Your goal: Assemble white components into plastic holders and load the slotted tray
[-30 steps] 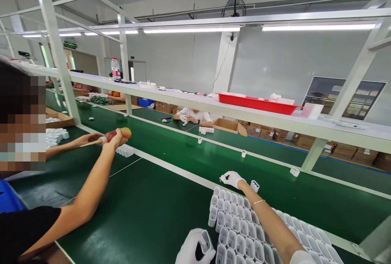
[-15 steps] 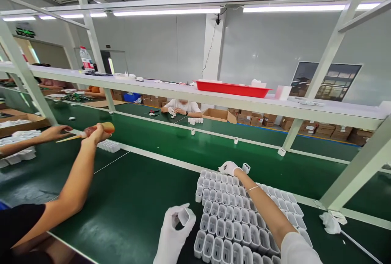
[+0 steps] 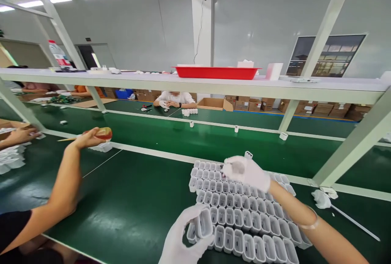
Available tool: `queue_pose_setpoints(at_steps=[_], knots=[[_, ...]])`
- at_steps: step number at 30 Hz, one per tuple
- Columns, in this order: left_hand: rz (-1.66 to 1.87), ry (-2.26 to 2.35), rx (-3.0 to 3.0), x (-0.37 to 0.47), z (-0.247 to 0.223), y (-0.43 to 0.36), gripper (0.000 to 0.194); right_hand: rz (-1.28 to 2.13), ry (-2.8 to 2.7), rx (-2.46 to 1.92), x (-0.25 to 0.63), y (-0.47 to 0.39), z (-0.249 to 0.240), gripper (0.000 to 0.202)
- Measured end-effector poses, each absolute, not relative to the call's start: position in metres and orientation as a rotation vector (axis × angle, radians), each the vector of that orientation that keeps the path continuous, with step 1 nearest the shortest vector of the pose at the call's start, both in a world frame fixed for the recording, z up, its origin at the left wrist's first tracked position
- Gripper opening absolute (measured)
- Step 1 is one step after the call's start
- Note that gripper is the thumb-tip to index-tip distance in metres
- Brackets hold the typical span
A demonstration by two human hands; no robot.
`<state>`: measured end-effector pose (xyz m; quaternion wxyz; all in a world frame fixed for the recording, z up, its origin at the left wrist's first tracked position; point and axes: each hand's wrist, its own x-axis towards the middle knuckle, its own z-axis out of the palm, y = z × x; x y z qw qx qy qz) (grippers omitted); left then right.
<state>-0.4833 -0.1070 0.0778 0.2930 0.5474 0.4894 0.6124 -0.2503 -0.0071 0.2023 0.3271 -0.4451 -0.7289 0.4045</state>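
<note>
My left hand (image 3: 180, 237), in a white glove, grips a small white plastic housing (image 3: 204, 224), its open end tilted toward me. It is just at the near left corner of the rows of similar white housings (image 3: 229, 237), which stand with their openings up. Over the back rows is my right hand (image 3: 246, 173), also gloved, with thumb and fingers pinched together. A small dark bit shows at its fingertips, too small to name. Just behind that hand, a white piece with dark openings (image 3: 248, 155) sits on the green belt (image 3: 171, 140).
At left a co-worker's bare hand (image 3: 88, 138) holds an amber-red bottle-like tool with a thin tip. A shelf (image 3: 146, 79) with a red tray (image 3: 216, 73) crosses above the belt. A white stick (image 3: 356, 222) and crumpled white material (image 3: 321, 199) lie at right.
My right hand has come back from the belt edge over the housings, toward me. My left hand with its housing has moved right, to the rows. The view has tilted down.
</note>
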Motion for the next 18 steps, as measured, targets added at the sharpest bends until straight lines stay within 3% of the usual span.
queue_pose_setpoints(at_steps=[6,12,18], knots=[[1.648,1.295,1.464,-0.458,0.085,-0.111,0.038,1.048,-1.995,-1.197,-0.226,-0.098,0.18,0.05],[1.566,1.257,1.749,-0.455,0.104,-0.115,0.035,1.242,-2.077,-1.195,-0.235,-0.11,0.208,0.016],[1.453,1.248,1.908,-0.455,0.118,-0.128,0.033,1.408,-2.038,-1.085,-0.233,-0.107,0.216,0.015]])
